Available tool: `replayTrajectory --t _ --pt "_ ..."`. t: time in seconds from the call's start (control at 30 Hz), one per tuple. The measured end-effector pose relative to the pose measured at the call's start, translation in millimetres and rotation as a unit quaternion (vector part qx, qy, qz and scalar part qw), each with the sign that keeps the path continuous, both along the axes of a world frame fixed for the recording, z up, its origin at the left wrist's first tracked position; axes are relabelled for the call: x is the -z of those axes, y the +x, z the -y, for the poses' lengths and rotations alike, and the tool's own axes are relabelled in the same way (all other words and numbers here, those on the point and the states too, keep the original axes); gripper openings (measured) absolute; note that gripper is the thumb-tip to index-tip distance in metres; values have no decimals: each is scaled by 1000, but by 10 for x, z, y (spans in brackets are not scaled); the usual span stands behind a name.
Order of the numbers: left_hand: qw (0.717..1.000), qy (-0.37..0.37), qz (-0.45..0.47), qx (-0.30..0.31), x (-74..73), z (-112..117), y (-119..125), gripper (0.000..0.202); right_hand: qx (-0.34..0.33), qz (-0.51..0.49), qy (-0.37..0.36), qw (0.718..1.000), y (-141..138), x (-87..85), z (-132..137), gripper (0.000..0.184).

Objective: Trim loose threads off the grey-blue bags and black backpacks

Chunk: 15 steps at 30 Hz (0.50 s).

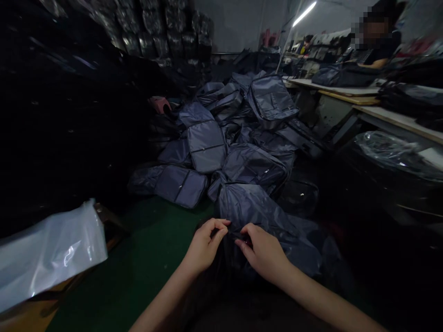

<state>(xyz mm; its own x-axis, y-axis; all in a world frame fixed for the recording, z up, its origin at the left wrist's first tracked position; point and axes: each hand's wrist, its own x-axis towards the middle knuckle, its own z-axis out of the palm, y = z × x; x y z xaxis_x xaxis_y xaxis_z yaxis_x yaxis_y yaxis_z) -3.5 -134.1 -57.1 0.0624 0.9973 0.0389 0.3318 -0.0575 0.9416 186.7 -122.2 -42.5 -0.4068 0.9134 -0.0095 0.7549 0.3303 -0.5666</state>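
A dark blue-grey fabric bag (256,203) lies right before me, its loose cloth stretching off to the right. At its near left edge, my left hand (206,242) has thumb and forefinger pinched together; what they hold is too small and dark to make out. My right hand (265,251) is a short way to the right over the same cloth, its fingers curled in and the thumb near the forefinger. Whatever lies inside that grip is hidden in shadow. The hands are close but apart.
Beyond is a heap of similar zippered bags (207,143). Clear plastic sheeting (51,253) lies at left above the green floor (138,267). Worktables (398,117) run along the right, where another person (377,50) sits. Wrapped bundles (148,27) are stacked behind.
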Motion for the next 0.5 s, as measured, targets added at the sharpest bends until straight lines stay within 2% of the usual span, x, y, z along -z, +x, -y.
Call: replayTrajectory --t 0.23,0.3,0.37,0.47,0.5 --pt "1000 13 -13 0 -6 6 13 12 -23 48 43 998 -144 74 -23 11" --pt "999 32 -11 -18 6 -19 -24 13 -24 40 43 998 -138 103 -32 11" --pt "992 55 -19 -113 49 -54 -98 14 -7 8 23 1000 -99 117 -50 12" --pt "948 58 -45 -311 190 -65 -200 22 35 -103 -36 993 -13 107 -98 16" --pt "941 38 -38 -334 252 -41 -202 30 42 -144 -54 987 8 96 -116 19"
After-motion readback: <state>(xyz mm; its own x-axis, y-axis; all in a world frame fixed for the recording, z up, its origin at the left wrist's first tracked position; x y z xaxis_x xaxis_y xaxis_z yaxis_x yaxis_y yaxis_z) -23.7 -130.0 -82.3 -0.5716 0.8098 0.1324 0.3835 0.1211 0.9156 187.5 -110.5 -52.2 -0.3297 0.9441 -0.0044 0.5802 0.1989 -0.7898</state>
